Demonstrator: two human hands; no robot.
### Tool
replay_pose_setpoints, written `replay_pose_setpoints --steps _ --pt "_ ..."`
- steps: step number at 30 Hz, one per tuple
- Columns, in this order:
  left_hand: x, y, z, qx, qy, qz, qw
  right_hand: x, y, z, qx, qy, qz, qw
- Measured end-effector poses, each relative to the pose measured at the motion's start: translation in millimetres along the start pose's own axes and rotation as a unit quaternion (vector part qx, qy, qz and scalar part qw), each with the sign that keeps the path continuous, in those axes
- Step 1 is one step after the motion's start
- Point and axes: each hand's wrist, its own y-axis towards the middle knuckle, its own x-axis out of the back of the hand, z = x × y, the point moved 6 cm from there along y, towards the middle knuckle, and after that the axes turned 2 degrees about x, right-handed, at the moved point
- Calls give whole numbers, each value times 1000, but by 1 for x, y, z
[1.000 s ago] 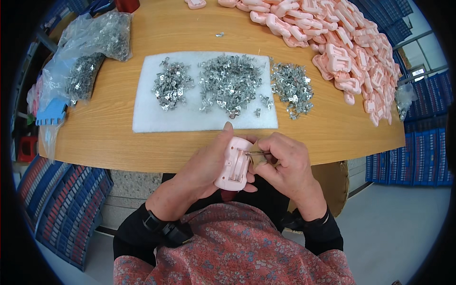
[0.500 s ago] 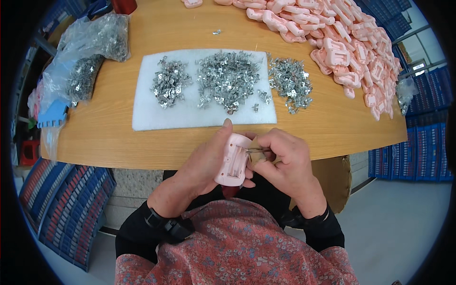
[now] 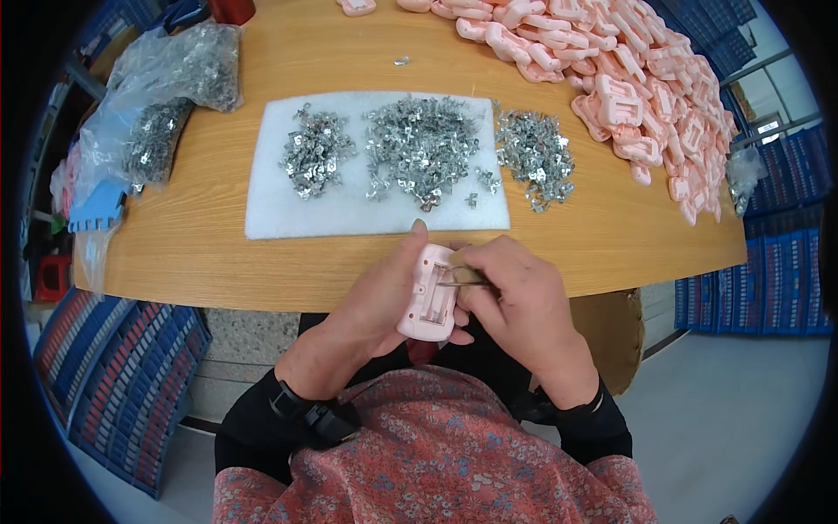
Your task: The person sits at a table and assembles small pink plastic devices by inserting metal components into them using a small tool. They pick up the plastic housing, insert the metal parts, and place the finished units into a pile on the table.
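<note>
My left hand [image 3: 377,293] grips a small pink plastic housing [image 3: 429,295], held over the table's near edge with its open side up. My right hand [image 3: 515,295] pinches a thin metal tool, apparently tweezers [image 3: 461,278], with the tip resting in the housing's recess. Just beyond the hands lies a white foam mat [image 3: 349,205] bearing three heaps of small silver metal clips [image 3: 423,148]. A further heap of clips [image 3: 534,153] sits on the wood right of the mat.
A large pile of pink plastic housings [image 3: 646,79] covers the far right of the round wooden table [image 3: 201,249]. Clear bags of metal clips [image 3: 166,96] lie at the far left beside a blue plastic piece [image 3: 96,207]. Blue crates [image 3: 113,384] stand on the floor at both sides.
The hands stay together on the pink housing; the right hand's fingers have shifted slightly over the recess. Nothing on the table has moved.
</note>
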Motion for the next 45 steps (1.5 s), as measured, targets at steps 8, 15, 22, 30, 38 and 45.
replay_pose_setpoints --steps 8,15,22,30,38,45 --pt "-3 -1 -1 -4 31 19 999 -10 1 -3 -19 38 0 999" --pt "-2 -2 -5 -13 -3 38 999 -3 -1 -13 -90 102 -5 991" --pt "-1 -2 -4 -33 51 37 997 -5 0 -13 -105 110 11 988" --pt "2 -4 -10 -47 -1 23 999 -3 -6 9 8 33 9 999" --pt "13 -10 -26 -99 9 17 995 -4 -3 15 20 38 76 996" --pt "14 -7 -29 -58 -25 35 997 -7 -4 -3 5 -59 22 998"
